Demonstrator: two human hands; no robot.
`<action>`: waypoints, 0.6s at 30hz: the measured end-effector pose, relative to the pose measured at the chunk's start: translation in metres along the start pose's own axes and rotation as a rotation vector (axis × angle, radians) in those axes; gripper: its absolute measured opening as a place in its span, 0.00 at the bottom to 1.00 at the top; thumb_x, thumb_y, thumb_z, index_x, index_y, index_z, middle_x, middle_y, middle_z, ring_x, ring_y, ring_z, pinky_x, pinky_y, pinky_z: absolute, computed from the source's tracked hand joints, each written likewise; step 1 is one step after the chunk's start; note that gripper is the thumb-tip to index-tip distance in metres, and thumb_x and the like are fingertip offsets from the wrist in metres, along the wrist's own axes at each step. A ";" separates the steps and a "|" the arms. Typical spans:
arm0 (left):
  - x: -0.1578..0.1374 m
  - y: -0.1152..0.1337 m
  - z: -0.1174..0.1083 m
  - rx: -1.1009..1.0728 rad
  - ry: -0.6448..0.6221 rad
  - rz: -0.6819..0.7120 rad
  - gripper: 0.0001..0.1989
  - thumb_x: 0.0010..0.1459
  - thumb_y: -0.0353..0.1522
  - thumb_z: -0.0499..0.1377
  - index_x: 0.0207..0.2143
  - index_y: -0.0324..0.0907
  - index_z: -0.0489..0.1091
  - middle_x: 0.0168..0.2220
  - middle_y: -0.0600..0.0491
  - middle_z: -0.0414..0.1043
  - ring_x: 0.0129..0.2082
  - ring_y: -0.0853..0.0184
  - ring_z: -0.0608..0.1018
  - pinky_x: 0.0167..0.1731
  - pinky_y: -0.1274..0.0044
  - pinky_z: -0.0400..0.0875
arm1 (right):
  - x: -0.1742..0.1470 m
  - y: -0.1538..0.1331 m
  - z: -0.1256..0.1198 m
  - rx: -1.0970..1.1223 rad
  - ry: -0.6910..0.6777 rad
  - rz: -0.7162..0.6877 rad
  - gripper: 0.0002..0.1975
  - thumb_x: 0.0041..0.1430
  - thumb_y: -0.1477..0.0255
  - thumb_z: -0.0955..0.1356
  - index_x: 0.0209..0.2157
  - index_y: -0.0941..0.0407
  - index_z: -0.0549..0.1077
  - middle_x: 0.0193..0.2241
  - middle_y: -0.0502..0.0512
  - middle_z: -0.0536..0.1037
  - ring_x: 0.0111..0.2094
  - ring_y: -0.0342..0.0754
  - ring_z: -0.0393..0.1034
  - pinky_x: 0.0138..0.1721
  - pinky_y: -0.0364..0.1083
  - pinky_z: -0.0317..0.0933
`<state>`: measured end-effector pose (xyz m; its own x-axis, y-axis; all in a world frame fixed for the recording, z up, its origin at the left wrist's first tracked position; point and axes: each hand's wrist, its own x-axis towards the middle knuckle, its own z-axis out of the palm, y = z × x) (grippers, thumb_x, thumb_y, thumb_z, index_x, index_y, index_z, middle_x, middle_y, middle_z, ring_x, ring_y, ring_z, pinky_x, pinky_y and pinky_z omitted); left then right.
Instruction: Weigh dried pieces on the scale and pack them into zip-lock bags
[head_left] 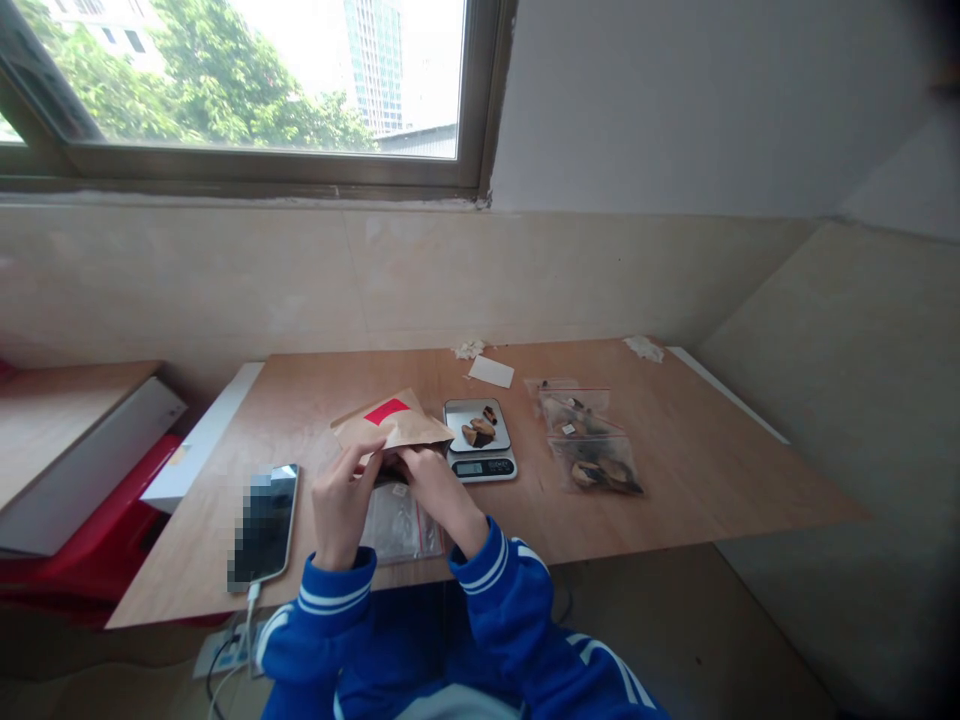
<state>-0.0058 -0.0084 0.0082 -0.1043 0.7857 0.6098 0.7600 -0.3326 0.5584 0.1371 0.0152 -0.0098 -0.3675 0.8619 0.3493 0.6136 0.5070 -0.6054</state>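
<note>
A brown paper bag (pixel 405 428) with a red label lies tilted in front of me, its mouth toward my body. My left hand (pixel 341 495) pinches the near edge of the bag. At the bag's opening is my right hand (pixel 435 482), its fingertips hidden inside or behind the paper, so its grip does not show. Beneath my hands rests a clear zip bag (pixel 401 530). Just right of the paper bag stands a small digital scale (pixel 484 468), with several brown, dark-edged dried pieces (pixel 478 430) on its metal plate.
Clear zip bags (pixel 600 465) with dried pieces lie right of the scale. A white card (pixel 491 372) and crumpled tissue (pixel 470 349) sit toward the wall. On the left, a phone (pixel 274 525) is plugged into a cable that hangs over the wooden table's (pixel 712 450) front edge.
</note>
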 end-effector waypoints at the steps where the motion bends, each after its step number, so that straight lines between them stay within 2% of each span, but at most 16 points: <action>1: 0.001 0.000 0.001 -0.007 -0.006 -0.005 0.16 0.60 0.44 0.55 0.38 0.44 0.76 0.29 0.54 0.78 0.22 0.71 0.76 0.25 0.81 0.67 | -0.003 -0.002 -0.004 -0.018 -0.002 -0.013 0.20 0.59 0.86 0.60 0.47 0.54 0.72 0.41 0.55 0.79 0.44 0.50 0.72 0.46 0.47 0.65; 5: 0.005 0.000 0.002 -0.017 -0.017 -0.023 0.14 0.60 0.43 0.56 0.38 0.45 0.76 0.30 0.55 0.78 0.22 0.72 0.76 0.25 0.82 0.66 | -0.013 -0.003 -0.014 -0.083 0.043 -0.089 0.15 0.62 0.83 0.61 0.43 0.53 0.73 0.40 0.54 0.77 0.44 0.50 0.70 0.47 0.49 0.63; 10: 0.011 0.004 0.003 -0.029 -0.058 -0.063 0.12 0.59 0.42 0.57 0.37 0.46 0.76 0.30 0.56 0.78 0.22 0.72 0.76 0.26 0.81 0.66 | -0.018 0.004 -0.016 -0.041 0.239 -0.129 0.11 0.65 0.78 0.61 0.42 0.53 0.74 0.41 0.55 0.77 0.45 0.50 0.69 0.49 0.51 0.62; 14: 0.014 0.007 0.003 -0.039 -0.070 -0.094 0.12 0.59 0.42 0.57 0.37 0.47 0.76 0.29 0.57 0.78 0.22 0.72 0.76 0.26 0.81 0.67 | -0.021 0.005 -0.021 0.178 0.404 -0.116 0.09 0.65 0.74 0.63 0.38 0.52 0.75 0.41 0.54 0.78 0.47 0.49 0.71 0.51 0.51 0.62; 18: 0.017 0.008 0.003 -0.033 -0.064 -0.092 0.13 0.59 0.42 0.57 0.37 0.46 0.76 0.29 0.56 0.78 0.22 0.70 0.76 0.26 0.80 0.67 | -0.030 0.004 -0.031 0.525 0.498 -0.022 0.04 0.63 0.72 0.66 0.35 0.52 0.73 0.41 0.54 0.79 0.46 0.49 0.73 0.46 0.49 0.68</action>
<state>0.0007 0.0035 0.0213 -0.1304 0.8453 0.5182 0.7275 -0.2735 0.6292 0.1718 -0.0085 -0.0003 0.0634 0.8165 0.5739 0.1475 0.5611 -0.8145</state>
